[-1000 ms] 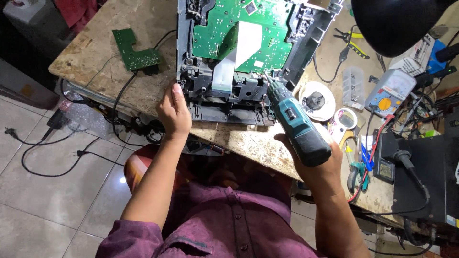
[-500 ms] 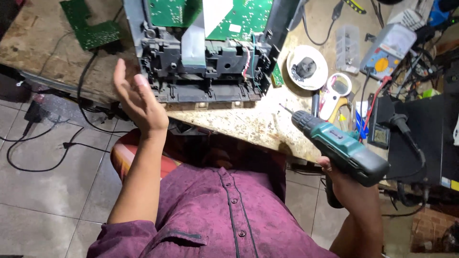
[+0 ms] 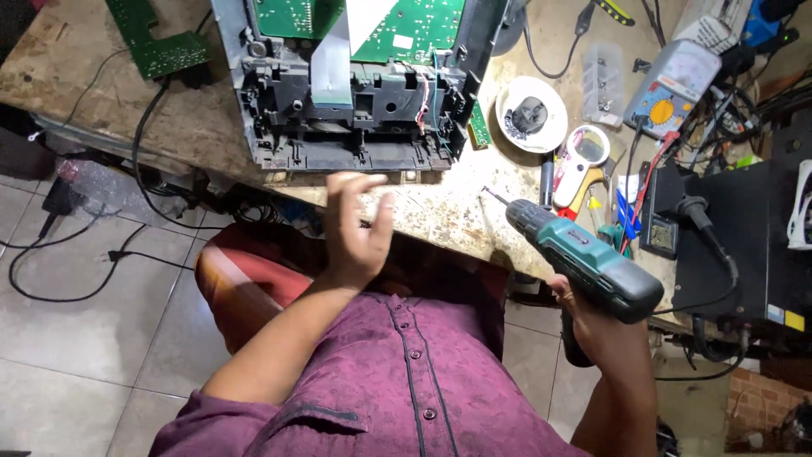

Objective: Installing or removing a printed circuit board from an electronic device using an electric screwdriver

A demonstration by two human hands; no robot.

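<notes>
right hand grips the cordless drill clear of the opened device chassis (mid-unscrewing, likely); left hand open, empty; next, re-seat the bit

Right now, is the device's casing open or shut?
Open: the device shows bare green circuit boards and a flat ribbon cable.

Multimeter, perhaps magnifier nearby
</notes>
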